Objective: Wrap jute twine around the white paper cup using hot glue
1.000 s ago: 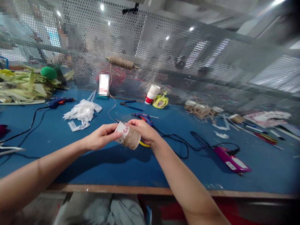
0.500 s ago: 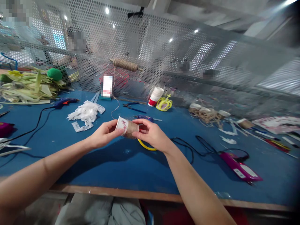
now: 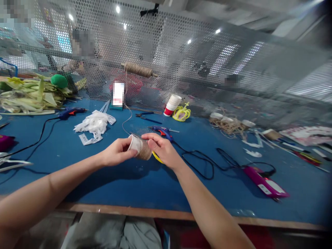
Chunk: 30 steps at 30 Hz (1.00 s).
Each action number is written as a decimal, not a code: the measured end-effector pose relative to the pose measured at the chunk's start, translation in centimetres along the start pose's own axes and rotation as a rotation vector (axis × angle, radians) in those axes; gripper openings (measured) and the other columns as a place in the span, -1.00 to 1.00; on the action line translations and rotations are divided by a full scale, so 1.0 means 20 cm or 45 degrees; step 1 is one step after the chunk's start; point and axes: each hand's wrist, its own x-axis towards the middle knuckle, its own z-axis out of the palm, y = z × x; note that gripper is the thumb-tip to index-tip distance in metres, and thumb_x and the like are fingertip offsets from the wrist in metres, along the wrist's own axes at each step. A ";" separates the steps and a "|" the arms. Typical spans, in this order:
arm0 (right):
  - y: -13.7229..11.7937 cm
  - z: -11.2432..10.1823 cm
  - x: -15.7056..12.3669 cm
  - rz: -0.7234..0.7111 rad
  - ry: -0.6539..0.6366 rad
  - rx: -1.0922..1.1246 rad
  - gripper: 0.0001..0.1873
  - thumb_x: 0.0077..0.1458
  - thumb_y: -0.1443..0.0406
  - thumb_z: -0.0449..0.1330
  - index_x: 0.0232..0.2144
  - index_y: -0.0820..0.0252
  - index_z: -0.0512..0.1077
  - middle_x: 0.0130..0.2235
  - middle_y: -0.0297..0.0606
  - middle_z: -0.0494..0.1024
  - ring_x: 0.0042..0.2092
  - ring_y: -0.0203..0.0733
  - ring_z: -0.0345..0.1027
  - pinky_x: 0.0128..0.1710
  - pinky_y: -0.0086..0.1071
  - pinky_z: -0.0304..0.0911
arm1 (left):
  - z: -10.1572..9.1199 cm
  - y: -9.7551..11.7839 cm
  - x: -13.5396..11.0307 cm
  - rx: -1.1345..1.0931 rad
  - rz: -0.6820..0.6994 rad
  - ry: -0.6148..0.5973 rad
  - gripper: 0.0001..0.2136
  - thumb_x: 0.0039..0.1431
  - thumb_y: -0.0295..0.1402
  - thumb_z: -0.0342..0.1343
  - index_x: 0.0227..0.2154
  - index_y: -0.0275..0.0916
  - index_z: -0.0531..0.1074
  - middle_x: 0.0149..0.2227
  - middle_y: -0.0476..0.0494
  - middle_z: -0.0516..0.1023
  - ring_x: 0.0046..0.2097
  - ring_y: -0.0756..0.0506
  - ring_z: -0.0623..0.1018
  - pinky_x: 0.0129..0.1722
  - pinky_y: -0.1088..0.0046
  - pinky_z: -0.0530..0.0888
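Note:
I hold a paper cup (image 3: 140,147) on its side above the blue table (image 3: 145,186); brown twine is wound around most of it and its white end points left. My left hand (image 3: 118,151) grips the white end with fingers closed. My right hand (image 3: 162,150) pinches the wrapped part from the right. A thin twine strand (image 3: 126,117) runs from the cup up to a twine spool (image 3: 137,69) mounted on the perforated metal screen (image 3: 181,62). A yellow ring (image 3: 156,157) lies under my right hand.
A blue glue gun (image 3: 162,131) with black cord lies just behind the cup. White lace (image 3: 94,123), another glue gun (image 3: 70,111), pliers (image 3: 146,116), stacked cups (image 3: 171,104), a yellow crown-shaped item (image 3: 182,113), a magenta device (image 3: 264,183) and leaf strips (image 3: 31,95) are spread around.
The cup has turned in my hands, so its pink print no longer shows. My right hand shifted from the cup's side to pinch it nearer the top.

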 end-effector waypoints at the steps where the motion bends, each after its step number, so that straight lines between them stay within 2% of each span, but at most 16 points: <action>1: 0.00 0.00 0.00 0.073 -0.073 0.071 -0.53 0.09 -0.05 0.02 -0.24 0.18 0.47 -0.17 -0.18 0.50 -0.10 -0.12 0.35 -0.09 -0.26 0.23 | 0.01 0.00 -0.01 0.057 0.022 -0.048 -0.77 0.05 -0.27 0.08 -0.34 -0.37 0.39 -0.40 -0.08 0.41 -0.36 -0.01 0.37 -0.32 0.49 0.34; 4: 0.00 0.03 0.00 0.242 -0.247 0.262 -0.53 0.09 -0.03 0.03 -0.25 0.20 0.48 -0.27 -0.23 0.53 -0.20 -0.18 0.38 -0.17 -0.30 0.24 | 0.04 0.01 -0.03 0.181 0.030 -0.131 -0.77 0.07 -0.26 0.04 -0.44 -0.38 0.36 -0.48 -0.03 0.32 -0.43 0.02 0.29 -0.42 0.52 0.28; 9: 0.02 0.08 0.01 0.310 -0.143 0.326 -0.71 -0.02 0.12 0.22 -0.31 0.21 0.47 -0.30 -0.27 0.52 -0.26 -0.25 0.36 -0.20 -0.34 0.22 | 0.06 0.02 -0.03 0.200 0.009 -0.121 -0.71 0.07 -0.22 0.03 -0.59 -0.36 0.30 -0.58 0.03 0.21 -0.49 0.06 0.20 -0.52 0.55 0.17; 16: 0.03 0.11 0.04 0.290 -0.074 0.377 -0.74 -0.08 0.14 0.26 -0.39 0.21 0.42 -0.34 -0.30 0.51 -0.32 -0.30 0.34 -0.24 -0.37 0.23 | 0.07 -0.01 -0.02 0.078 -0.074 -0.066 -0.60 -0.01 -0.09 0.10 -0.68 -0.37 0.29 -0.65 0.04 0.20 -0.55 0.10 0.16 -0.57 0.57 0.11; 21: 0.01 0.12 0.04 0.221 -0.084 0.454 -0.75 -0.02 0.13 0.21 -0.39 0.21 0.45 -0.30 -0.28 0.52 -0.26 -0.29 0.36 -0.18 -0.37 0.23 | 0.08 -0.03 -0.01 0.009 -0.164 -0.035 -0.56 -0.07 -0.03 0.12 -0.71 -0.36 0.29 -0.67 0.01 0.25 -0.57 0.10 0.19 -0.58 0.56 0.16; 26: -0.01 0.12 0.04 0.207 -0.142 0.416 -0.81 -0.02 0.20 0.22 -0.40 0.22 0.47 -0.33 -0.29 0.53 -0.28 -0.30 0.36 -0.20 -0.38 0.23 | 0.09 -0.02 -0.01 -0.086 -0.242 0.014 -0.59 -0.13 -0.06 0.18 -0.70 -0.38 0.34 -0.69 0.03 0.25 -0.58 0.10 0.22 -0.58 0.57 0.21; 30: -0.01 0.13 0.04 0.221 -0.106 0.399 -0.83 -0.04 0.22 0.22 -0.41 0.22 0.45 -0.36 -0.31 0.51 -0.31 -0.30 0.35 -0.23 -0.39 0.23 | 0.09 -0.03 -0.01 -0.135 -0.272 0.032 -0.61 -0.12 -0.09 0.17 -0.71 -0.37 0.34 -0.70 0.03 0.27 -0.59 0.10 0.23 -0.58 0.58 0.22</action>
